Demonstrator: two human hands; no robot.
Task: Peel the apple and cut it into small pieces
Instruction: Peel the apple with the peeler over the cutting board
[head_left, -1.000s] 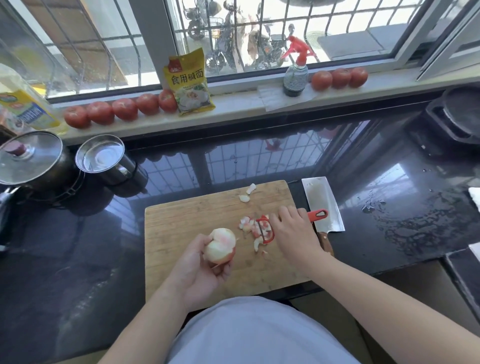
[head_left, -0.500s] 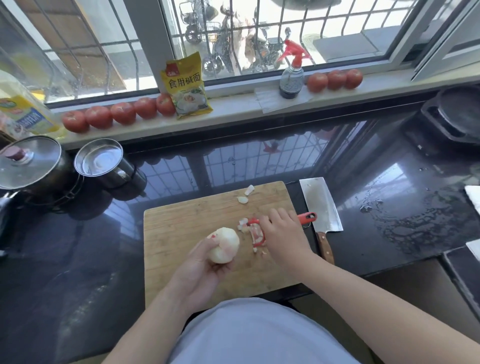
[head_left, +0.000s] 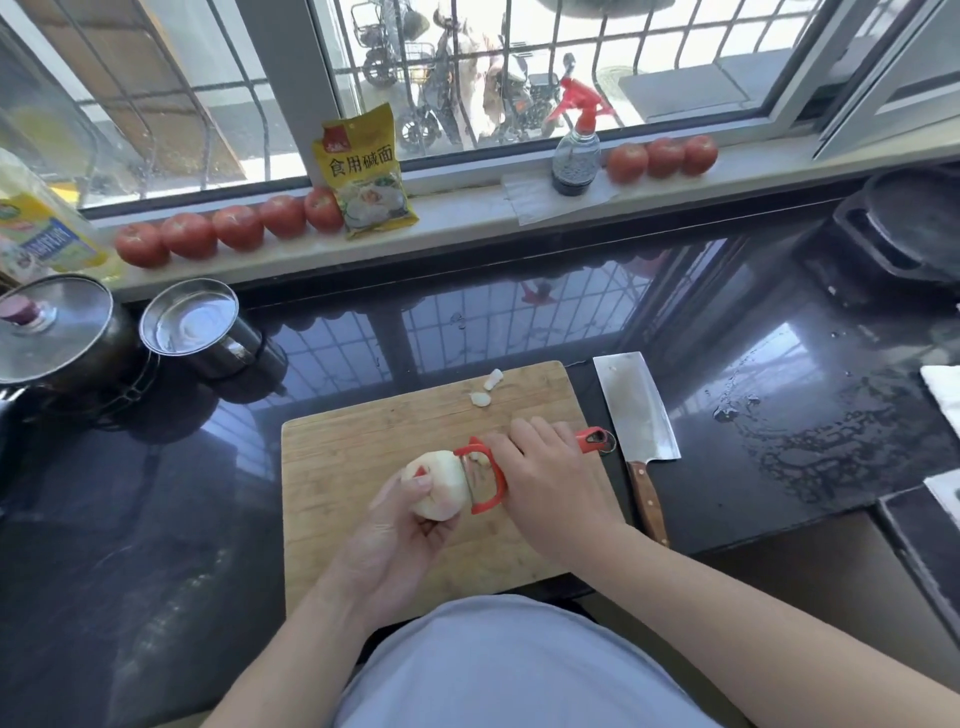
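The left hand (head_left: 395, 535) grips the apple (head_left: 439, 486) above the board (head_left: 343, 467), thumb on its left side. The right hand (head_left: 550, 478), which a second ago reached into the peel scraps, has lifted the red peeler (head_left: 488, 480) and now clamps its handle, blade against the apple's right side. The scraps are now hidden. The cleaver (head_left: 636, 410) lies unmoved on the counter (head_left: 156, 519), right of the board.

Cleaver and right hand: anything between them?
In the head view, only the red peeler's handle end pokes out of the right hand toward the cleaver, over a strip of cutting board and dark counter.
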